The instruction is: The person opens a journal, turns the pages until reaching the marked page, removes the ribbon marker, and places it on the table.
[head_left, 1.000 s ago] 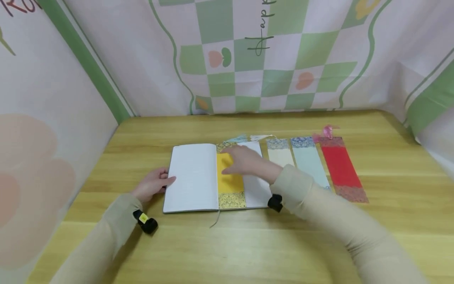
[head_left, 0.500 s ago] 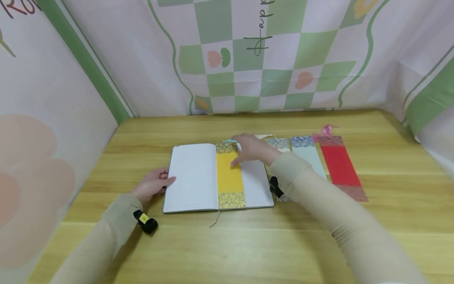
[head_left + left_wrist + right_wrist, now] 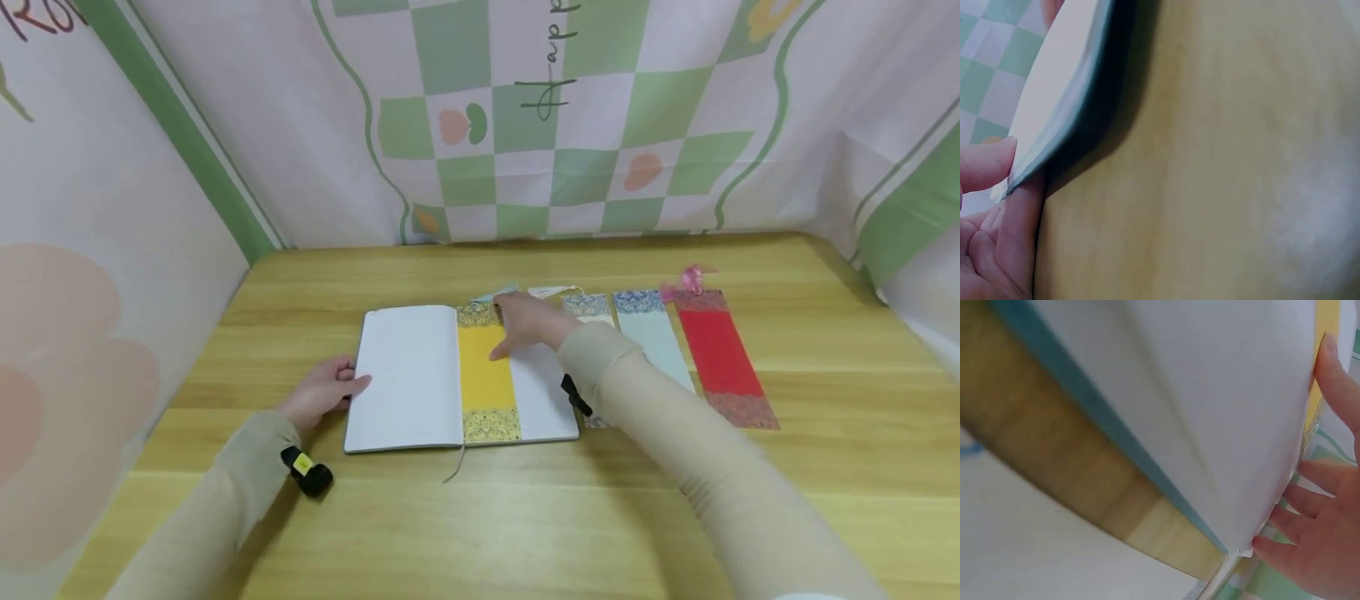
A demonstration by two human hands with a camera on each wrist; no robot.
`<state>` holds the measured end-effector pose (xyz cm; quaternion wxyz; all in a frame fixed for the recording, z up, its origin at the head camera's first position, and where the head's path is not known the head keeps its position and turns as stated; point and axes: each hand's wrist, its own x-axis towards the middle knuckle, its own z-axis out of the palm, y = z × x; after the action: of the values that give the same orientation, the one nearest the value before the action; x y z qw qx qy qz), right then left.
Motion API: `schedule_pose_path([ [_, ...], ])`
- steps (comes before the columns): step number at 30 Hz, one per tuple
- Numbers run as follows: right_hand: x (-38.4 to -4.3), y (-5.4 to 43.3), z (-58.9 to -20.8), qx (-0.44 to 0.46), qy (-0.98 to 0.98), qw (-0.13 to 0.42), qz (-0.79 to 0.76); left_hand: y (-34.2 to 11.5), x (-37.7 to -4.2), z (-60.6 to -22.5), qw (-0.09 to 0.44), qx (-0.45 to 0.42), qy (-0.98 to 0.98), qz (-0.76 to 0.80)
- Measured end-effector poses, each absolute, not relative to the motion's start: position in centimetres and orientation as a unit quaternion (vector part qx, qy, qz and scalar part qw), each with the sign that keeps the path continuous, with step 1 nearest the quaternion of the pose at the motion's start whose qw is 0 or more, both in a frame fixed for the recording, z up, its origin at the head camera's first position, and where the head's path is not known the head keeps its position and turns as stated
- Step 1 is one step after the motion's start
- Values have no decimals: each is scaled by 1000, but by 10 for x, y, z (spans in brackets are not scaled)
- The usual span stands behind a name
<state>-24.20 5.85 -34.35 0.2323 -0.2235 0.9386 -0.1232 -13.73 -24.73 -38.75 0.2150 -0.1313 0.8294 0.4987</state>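
An open notebook (image 3: pixel 408 375) with white pages lies on the table. A yellow bookmark (image 3: pixel 486 367) with patterned ends lies on its right page along the fold. My left hand (image 3: pixel 318 392) pinches the notebook's left edge; in the left wrist view the thumb (image 3: pixel 988 164) is on the pages and a finger goes under the cover. My right hand (image 3: pixel 532 321) is over the upper right page. In the right wrist view its thumb (image 3: pixel 1335 372) overlaps the bookmark's yellow part, and the spread fingers (image 3: pixel 1297 497) reach the page's upper edge.
Right of the notebook lie a cream bookmark (image 3: pixel 588 306) partly under my arm, a pale blue bookmark (image 3: pixel 651 337) and a red bookmark (image 3: pixel 720 350) with a pink ribbon. Tassels (image 3: pixel 551 292) lie behind the notebook. A grey ribbon (image 3: pixel 453 468) hangs from its spine. A checked curtain backs the table.
My right hand has moved right and slightly back from the bookmark's middle toward the page's upper part, uncovering more of the yellow. My left hand has stayed at the notebook's edge.
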Motion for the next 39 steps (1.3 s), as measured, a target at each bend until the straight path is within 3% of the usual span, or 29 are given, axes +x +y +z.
schedule_pose_path([
  [9, -235, 53, -346, -212, 940, 231, -132, -251, -130, -392, 211, -126, 830, 501],
  [19, -232, 54, -348, -234, 941, 154, -190, -250, -133, -389, 210, -126, 829, 502],
  [29, -235, 59, -352, -219, 897, 186, -336, -248, -136, -387, 210, -118, 829, 505],
  [39, -235, 76, -350, -157, 819, 268, -483, -246, -137, -385, 211, -129, 832, 496],
])
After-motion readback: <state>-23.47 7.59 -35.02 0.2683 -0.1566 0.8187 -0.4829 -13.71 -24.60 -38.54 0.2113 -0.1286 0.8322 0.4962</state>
